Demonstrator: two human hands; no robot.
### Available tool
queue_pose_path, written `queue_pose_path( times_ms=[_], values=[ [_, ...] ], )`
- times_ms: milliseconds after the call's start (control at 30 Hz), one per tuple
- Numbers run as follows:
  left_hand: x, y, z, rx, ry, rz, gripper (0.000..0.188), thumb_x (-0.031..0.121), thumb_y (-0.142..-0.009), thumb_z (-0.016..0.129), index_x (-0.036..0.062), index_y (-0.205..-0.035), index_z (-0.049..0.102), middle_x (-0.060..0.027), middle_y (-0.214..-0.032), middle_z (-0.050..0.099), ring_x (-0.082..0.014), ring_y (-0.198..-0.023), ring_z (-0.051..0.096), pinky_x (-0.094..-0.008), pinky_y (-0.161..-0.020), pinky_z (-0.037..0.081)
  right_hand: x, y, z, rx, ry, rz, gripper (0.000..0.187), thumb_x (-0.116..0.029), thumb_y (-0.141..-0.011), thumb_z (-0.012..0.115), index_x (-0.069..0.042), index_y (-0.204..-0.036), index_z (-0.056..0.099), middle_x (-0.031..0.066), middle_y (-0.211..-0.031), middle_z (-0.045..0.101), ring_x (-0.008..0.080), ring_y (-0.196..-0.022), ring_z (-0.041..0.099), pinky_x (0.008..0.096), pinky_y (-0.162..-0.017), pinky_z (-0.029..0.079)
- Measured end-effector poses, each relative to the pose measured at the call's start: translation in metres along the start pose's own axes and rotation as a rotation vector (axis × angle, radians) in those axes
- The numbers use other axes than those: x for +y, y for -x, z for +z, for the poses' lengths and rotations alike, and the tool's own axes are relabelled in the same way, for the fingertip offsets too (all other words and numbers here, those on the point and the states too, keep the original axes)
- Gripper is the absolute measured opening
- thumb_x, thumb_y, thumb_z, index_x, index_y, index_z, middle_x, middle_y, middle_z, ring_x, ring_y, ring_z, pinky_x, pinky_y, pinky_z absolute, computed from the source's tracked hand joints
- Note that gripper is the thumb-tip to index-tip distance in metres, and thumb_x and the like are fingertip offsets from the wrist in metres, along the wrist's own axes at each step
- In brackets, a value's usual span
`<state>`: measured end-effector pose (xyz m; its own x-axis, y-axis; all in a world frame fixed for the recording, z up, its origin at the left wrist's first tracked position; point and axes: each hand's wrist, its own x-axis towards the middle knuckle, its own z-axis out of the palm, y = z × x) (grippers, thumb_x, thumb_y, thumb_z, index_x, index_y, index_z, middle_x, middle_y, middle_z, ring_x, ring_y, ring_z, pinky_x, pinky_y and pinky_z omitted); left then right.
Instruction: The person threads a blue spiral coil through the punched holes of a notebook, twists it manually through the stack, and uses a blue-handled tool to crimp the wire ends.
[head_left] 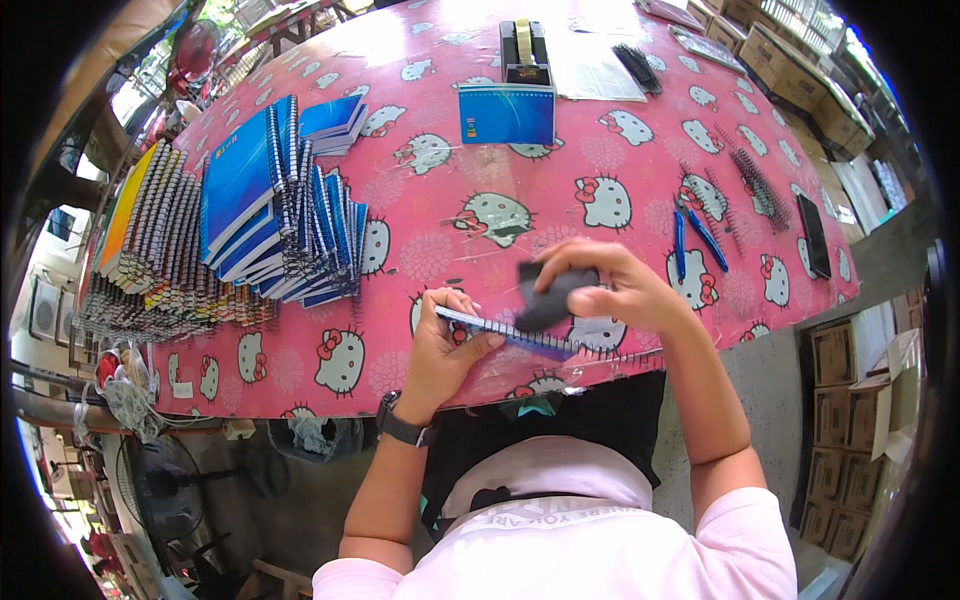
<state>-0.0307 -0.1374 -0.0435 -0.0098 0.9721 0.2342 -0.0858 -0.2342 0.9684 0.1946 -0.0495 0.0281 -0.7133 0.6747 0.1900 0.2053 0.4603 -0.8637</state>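
Observation:
My left hand point(448, 345) grips the left end of a blue spiral notebook point(520, 343), held edge-up near the table's front edge. My right hand point(610, 285) holds a dark grey pliers-like tool point(548, 298) against the notebook's wire binding. Both hands work over the pink cartoon-cat tablecloth point(480, 190). A black watch sits on my left wrist point(402, 422).
Stacks of spiral notebooks point(240, 215) fill the table's left side. A blue notebook point(506, 113) and a tape dispenser point(524, 50) stand at the back. Two blue pens point(695, 240), black wire coils point(755, 185) and a dark phone point(813, 235) lie right. Cardboard boxes point(845, 400) stand at the right.

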Motion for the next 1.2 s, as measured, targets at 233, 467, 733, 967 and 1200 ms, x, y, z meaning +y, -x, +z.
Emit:
queue_pose_path(
  times_ms=[233,467,733,967,1200],
  values=[
    [-0.006,-0.003,-0.004,-0.023,0.02,-0.022,0.05,0.004,-0.068,0.079,0.0093,-0.097,0.038,-0.0029,-0.094,0.043,-0.0092,-0.083,0.042,-0.0226,-0.073,0.037,-0.008,-0.015,0.001,-0.111,-0.256,-0.018,0.055,-0.052,-0.072,0.068,-0.001,-0.093,0.065,0.0116,-0.097,0.061,0.024,-0.098,0.054,0.0375,-0.087,0.04],
    [0.004,-0.005,-0.001,-0.031,-0.097,-0.048,0.05,0.003,-0.07,0.077,0.0107,-0.1,0.038,-0.0015,-0.097,0.043,-0.0114,-0.09,0.043,-0.0253,-0.079,0.038,-0.014,-0.027,0.01,-0.122,-0.319,-0.084,0.051,-0.052,-0.075,0.068,-0.004,-0.093,0.066,0.0118,-0.079,0.058,0.0241,-0.076,0.054,0.0318,-0.072,0.042],
    [-0.003,-0.006,-0.001,-0.027,-0.13,-0.005,0.044,0.016,-0.076,0.076,0.0076,-0.102,0.041,-0.0009,-0.091,0.045,-0.0091,-0.078,0.043,-0.0233,-0.068,0.039,0.017,-0.026,0.004,0.396,0.821,0.02,0.056,-0.048,-0.072,0.07,-0.008,-0.11,0.06,0.0157,-0.112,0.058,0.0357,-0.11,0.048,0.042,-0.096,0.038],
    [0.042,-0.018,0.017,0.042,-0.192,0.023,0.026,0.017,-0.084,0.068,0.0043,-0.098,0.05,-0.0005,-0.084,0.05,-0.0079,-0.076,0.046,-0.0224,-0.068,0.04,-0.039,-0.013,0.029,0.224,0.029,-0.145,0.035,-0.018,-0.077,0.071,-0.004,-0.106,0.058,0.0097,-0.093,0.058,0.02,-0.081,0.057,0.031,-0.072,0.047],
    [0.065,-0.02,0.024,0.084,-0.009,0.038,0.016,0.01,-0.083,0.068,0.0003,-0.092,0.06,-0.0028,-0.083,0.061,-0.007,-0.074,0.054,-0.0216,-0.065,0.044,-0.044,-0.009,0.035,0.249,-0.165,-0.128,0.024,-0.018,-0.083,0.068,-0.001,-0.097,0.058,0.0031,-0.079,0.053,0.0086,-0.067,0.048,0.0247,-0.058,0.041]
  ],
)
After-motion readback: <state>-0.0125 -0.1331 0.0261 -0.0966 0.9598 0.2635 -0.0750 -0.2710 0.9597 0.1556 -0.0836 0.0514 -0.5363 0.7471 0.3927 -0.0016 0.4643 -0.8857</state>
